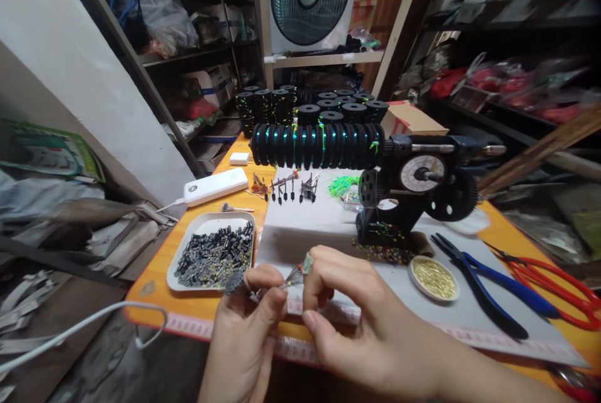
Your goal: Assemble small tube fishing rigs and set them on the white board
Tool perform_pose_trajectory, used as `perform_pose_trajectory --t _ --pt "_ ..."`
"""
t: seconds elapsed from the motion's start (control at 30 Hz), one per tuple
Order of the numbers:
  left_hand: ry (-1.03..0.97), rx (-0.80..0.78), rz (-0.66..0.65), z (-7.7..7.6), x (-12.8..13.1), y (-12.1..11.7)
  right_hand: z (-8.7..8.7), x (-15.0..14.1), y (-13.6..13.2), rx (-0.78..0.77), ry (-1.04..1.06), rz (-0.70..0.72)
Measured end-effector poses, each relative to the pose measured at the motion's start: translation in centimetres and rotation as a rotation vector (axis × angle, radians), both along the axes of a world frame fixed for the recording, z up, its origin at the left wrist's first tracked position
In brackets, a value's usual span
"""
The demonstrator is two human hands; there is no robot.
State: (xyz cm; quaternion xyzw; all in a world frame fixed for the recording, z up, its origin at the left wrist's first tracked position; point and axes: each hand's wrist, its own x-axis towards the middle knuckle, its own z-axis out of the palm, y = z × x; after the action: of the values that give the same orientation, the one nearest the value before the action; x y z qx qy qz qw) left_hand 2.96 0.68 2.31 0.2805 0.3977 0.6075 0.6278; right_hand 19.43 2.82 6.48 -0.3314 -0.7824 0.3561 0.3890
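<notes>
Both my hands are at the near edge of an orange table [154,278]. My left hand [248,328] pinches a small dark cylindrical piece with thin wire leads. My right hand [347,315] is closed too, its fingertips gripping the other end of the same small wired part [291,276], which has a greenish tip. Just left of my hands lies a white tray [181,281] filled with several small black cylinders. A grey mat [310,224] is under and beyond my hands.
A black winding machine with a dial [417,187] carries a row of black spools [319,145]. More spools [328,106] are stacked behind. A dish of gold bits [432,278], blue pliers [488,293], red scissors [558,290], a white power bank [216,186] and several standing small parts [286,189] lie around.
</notes>
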Motion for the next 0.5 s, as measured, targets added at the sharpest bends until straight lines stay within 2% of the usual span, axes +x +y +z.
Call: perform_pose_trajectory --t 0.5 --pt "0.018 0.033 -0.012 -0.06 0.24 -0.07 -0.09 0.01 0.17 -0.063 -0.006 0.013"
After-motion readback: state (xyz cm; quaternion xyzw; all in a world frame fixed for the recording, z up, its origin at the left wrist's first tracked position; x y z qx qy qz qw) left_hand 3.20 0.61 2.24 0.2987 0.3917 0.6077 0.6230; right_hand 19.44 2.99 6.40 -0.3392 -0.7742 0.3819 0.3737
